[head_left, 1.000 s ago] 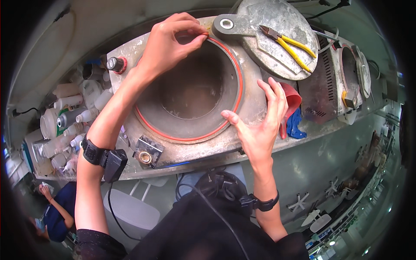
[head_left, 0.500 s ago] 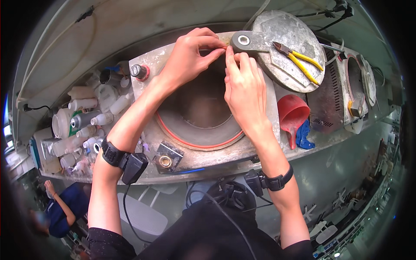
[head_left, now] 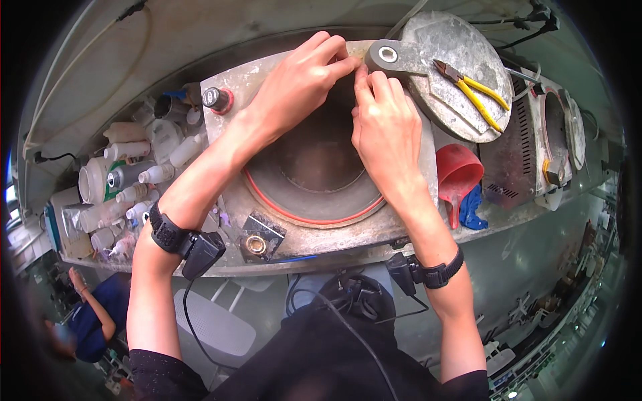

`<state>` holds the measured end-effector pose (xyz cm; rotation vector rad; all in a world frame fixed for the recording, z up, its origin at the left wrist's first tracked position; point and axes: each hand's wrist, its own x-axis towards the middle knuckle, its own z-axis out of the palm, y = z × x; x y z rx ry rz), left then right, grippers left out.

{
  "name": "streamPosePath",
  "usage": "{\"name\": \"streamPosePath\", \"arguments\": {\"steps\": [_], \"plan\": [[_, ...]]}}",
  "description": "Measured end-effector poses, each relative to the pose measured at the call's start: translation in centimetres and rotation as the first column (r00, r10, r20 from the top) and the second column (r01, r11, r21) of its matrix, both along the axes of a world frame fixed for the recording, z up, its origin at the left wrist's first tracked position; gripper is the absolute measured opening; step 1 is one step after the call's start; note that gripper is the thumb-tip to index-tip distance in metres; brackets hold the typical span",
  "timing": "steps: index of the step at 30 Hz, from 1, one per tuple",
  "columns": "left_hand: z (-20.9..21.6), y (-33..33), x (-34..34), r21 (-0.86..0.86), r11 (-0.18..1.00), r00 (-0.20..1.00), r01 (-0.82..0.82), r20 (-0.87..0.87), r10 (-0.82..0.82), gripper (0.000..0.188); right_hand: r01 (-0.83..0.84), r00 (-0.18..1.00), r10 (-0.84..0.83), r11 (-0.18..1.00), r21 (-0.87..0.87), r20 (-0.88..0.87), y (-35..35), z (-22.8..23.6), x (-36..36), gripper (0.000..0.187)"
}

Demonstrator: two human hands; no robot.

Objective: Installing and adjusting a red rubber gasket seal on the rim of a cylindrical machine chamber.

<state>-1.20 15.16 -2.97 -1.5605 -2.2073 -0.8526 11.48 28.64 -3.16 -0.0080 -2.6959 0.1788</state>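
My left hand [head_left: 301, 83] and my right hand [head_left: 389, 130] meet at the far rim of a round metal chamber [head_left: 314, 199], beside the hinge arm [head_left: 396, 56] of its lid. Thumb and fingers of the left are pinched together. The right hand's fingers are bent, with the index fingertip against the rim close to the left fingertips. Whatever lies between the fingertips is too small and covered to make out. Around the near side of the opening runs a red sealing ring [head_left: 294, 212]. Its far part is hidden by my hands.
On the swung-aside lid [head_left: 438, 37] lie yellow-handled cutting pliers [head_left: 471, 95]. A red scoop [head_left: 461, 170] and a crumpled blue glove or cloth [head_left: 473, 208] are at right. Plastic bottles [head_left: 128, 150] crowd the left. A black knob [head_left: 215, 99] stands at the far-left corner.
My left fingers have curled in more and sit slightly farther up the rim. The right hand stays close beside them. The whole view has shifted a little.
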Motion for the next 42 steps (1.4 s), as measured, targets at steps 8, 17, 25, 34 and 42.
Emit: {"name": "streamPosePath", "arguments": {"steps": [8,17,25,34,42], "plan": [[-0.7,0.3,0.8,0.019,0.999,0.999,-0.033,-0.042,0.034,0.04,0.016,0.999,-0.014,0.998,-0.058,0.034,-0.3,-0.4,0.2,0.058],[-0.3,0.6,0.5,-0.028,0.999,0.999,-0.027,0.029,0.028,0.047,-0.012,0.996,-0.011,0.969,-0.247,-0.092,0.5,-0.2,-1.2,0.036],[-0.1,0.2,0.6,0.148,0.983,0.95,-0.112,0.305,0.063,0.03,-0.066,0.985,0.006,0.937,-0.342,-0.174,0.8,-0.1,-2.8,0.012],[-0.7,-0.3,-0.2,0.153,0.987,0.994,-0.055,0.097,0.04,0.022,-0.088,0.977,0.005,0.92,-0.383,-0.212,0.5,-0.4,-3.0,0.01],[-0.5,-0.7,-0.9,0.138,0.99,0.995,0.024,0.088,-0.036,0.025,-0.137,0.979,0.081,0.941,-0.309,-0.186,1.3,-0.3,-3.6,0.011]]}}
